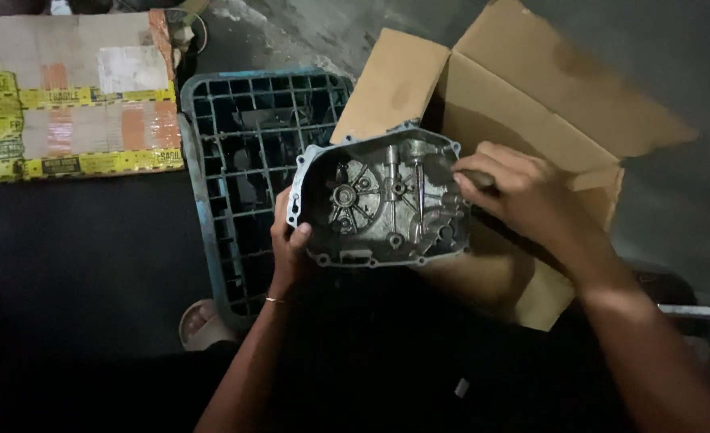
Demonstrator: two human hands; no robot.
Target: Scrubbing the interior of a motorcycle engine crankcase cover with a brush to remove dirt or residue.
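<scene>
Metal: a grey engine cover point(381, 200) is held up in the middle of the view, over the person's dark lap.
Which way it faces: its hollow inside looks up at the camera, and we see ribs, round holes and a thin shaft in there.
Long side: it runs left to right, tipped a little, with the right end higher than the left.
Edge: a flat rim with small bolt holes goes all the way round.
Left hand: the left hand point(289, 248) grips the lower left rim, thumb on the inside edge and fingers tucked behind.
Wrist: a thin gold bangle point(273, 300) sits on that arm.
Right hand: the right hand point(523, 192) is closed around a small dark tool point(475, 178), and its tip touches the upper right part of the cover.
Tool end: it is too dark to tell what kind of tool it is.
Behind: an open brown cardboard box point(523, 96) stands just behind the cover, flaps spread wide.
Left of it: a blue plastic crate point(211, 184) lies with its grid side up, partly behind the cover.
Far left: a flat carton with yellow tape point(74, 96) lies on the dark floor.
Low down: a pale sandal point(201, 325) shows near the crate's corner.
</scene>
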